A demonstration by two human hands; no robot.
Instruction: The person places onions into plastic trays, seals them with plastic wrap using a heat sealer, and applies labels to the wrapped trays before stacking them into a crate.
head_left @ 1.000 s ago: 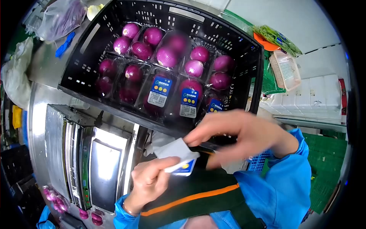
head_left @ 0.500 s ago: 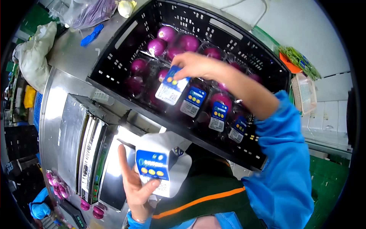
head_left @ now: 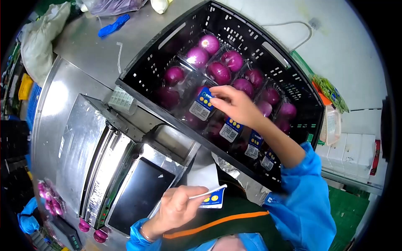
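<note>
My left hand (head_left: 178, 207) is closed on a folded strip of labels (head_left: 212, 197), with white backing paper (head_left: 204, 178) hanging behind it. My right hand (head_left: 236, 104) reaches into a black crate (head_left: 140, 98). Its thumb and forefinger close at the right edge of a blue and white label (head_left: 202, 104), which lies over a clear pack of red onions. Three similar labels run down the crate's near side, one of them (head_left: 229, 129) just below my right hand. Other packs hold shiny red onions (head_left: 219, 73) farther back.
A metal machine with a dark flat plate (head_left: 140, 196) stands left of the crate. Beyond it on the steel table lie a blue glove (head_left: 114, 25) and a plastic bag (head_left: 113, 6). Bagged onions (head_left: 51, 197) are at lower left; a pale basket (head_left: 331, 125) stands at right.
The label in my right hand has gone from lifted above the pack to lying over it. My left hand has turned and moved right, folding the label strip edge-on. The view has shifted.
</note>
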